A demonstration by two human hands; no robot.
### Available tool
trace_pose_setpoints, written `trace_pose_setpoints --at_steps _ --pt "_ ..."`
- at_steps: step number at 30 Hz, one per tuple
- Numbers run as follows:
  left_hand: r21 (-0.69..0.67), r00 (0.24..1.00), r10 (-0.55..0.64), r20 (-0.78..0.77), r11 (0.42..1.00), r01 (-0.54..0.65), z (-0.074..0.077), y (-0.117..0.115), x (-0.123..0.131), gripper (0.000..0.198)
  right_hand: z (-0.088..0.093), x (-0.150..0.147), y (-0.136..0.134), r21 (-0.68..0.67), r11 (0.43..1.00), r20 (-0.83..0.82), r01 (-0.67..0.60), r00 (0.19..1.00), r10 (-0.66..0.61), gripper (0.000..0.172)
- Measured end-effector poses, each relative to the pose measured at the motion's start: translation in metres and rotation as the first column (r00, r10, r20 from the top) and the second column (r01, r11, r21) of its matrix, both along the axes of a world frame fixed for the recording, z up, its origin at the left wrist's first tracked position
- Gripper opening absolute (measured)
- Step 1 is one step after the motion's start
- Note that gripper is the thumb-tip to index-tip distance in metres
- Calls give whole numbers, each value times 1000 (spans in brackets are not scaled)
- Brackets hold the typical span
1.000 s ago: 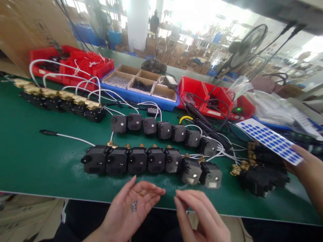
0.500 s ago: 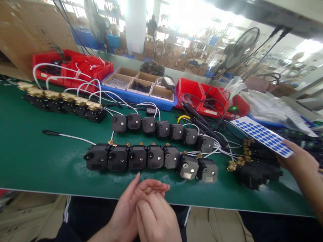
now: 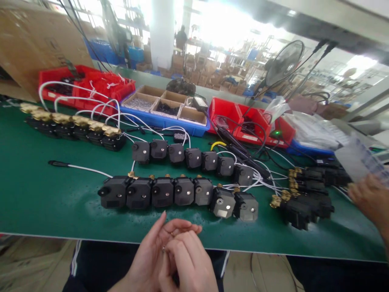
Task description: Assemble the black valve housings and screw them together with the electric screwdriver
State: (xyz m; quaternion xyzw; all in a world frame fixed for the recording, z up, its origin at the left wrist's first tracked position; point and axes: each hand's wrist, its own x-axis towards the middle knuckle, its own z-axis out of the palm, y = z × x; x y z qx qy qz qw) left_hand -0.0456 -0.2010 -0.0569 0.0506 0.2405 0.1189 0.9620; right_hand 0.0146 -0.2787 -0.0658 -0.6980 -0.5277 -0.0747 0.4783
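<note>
My left hand [image 3: 148, 255] is cupped palm-up just below the table's front edge, holding small metal screws [image 3: 164, 248] that are mostly hidden. My right hand [image 3: 190, 263] lies over that palm with its fingertips pinched together in it; what they pinch is hidden. Just beyond both hands, a row of several black valve bodies [image 3: 164, 191] with brass fittings lies on the green mat [image 3: 45, 194]. A second row of black units [image 3: 194, 157] with white wires lies behind it.
More black units with brass ends lie at the far left [image 3: 69, 121] and at the right [image 3: 304, 202]. A co-worker's hand [image 3: 369, 198] holds a blurred sheet [image 3: 358, 160] at the right edge. Red bins [image 3: 88, 81], a blue tray [image 3: 164, 117] of parts and cables line the back.
My right hand moved left onto my left palm and its fingers closed there. The co-worker's hand with the blue-dotted sheet swung to the right.
</note>
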Motion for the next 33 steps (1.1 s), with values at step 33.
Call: trace_pose_setpoints --at_steps 33 --pt "97 911 197 -363 980 -173 9 20 0 51 30 76 -21 -13 981 -9 193 981 -193 14"
